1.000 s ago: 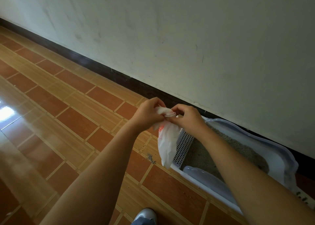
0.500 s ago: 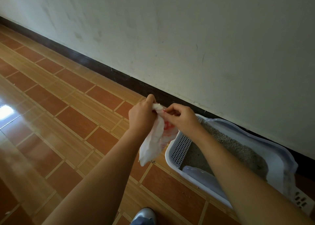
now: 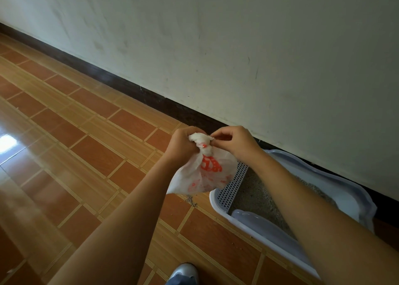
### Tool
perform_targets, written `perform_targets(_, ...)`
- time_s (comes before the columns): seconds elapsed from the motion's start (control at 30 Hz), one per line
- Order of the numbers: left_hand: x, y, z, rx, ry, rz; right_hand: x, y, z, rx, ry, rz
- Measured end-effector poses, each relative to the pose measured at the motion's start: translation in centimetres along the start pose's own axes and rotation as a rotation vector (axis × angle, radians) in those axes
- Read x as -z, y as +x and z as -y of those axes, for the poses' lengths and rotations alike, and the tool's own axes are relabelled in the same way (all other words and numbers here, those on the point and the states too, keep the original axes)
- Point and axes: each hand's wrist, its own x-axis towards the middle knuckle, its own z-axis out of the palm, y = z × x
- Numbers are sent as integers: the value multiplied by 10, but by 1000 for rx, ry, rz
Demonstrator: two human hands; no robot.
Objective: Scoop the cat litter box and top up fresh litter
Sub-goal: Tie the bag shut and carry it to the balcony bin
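1. The litter box (image 3: 319,170) sits on the tiled floor (image 3: 97,155) against the wall (image 3: 237,47). It holds grey litter (image 3: 257,191), with a slotted grid panel (image 3: 235,185) at its left end.
2. A thin white plastic bag (image 3: 200,178) with red print hangs in the air over that left end, clear of the floor and well above the box.
3. The left hand (image 3: 181,148) has its fingers curled round the bag's gathered neck, clamped firmly on it.
4. The right hand (image 3: 237,142), on the box's side of the bag, pinches the crumpled top of the bunch between thumb and fingertips.
5. What matters next: the bag's body drops straight down from the two grips, long axis pointing toward the box's left end, and its mouth is bunched shut up at the hands. It looks like the mouth is being worked at, though whether opening or tying I cannot tell.
6. A shoe toe (image 3: 185,271) shows on the floor, out from the box's left end and away from the wall.
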Motion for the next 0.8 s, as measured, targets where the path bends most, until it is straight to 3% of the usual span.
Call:
perform_targets(0.13,10,-1,5,-59,-135,212,4,-1,3,52,-93,-9)
perform_targets(0.43,7,3,8,141,-429,523,5,1,-2,122,-244,-83)
perform_targets(0.7,-8,8,3,136,-286,392,2,-2,-5,263,-363,-269)
perform_targets(0.8,-8,9,5,154,-294,455,3,-1,-6,342,-477,-353)
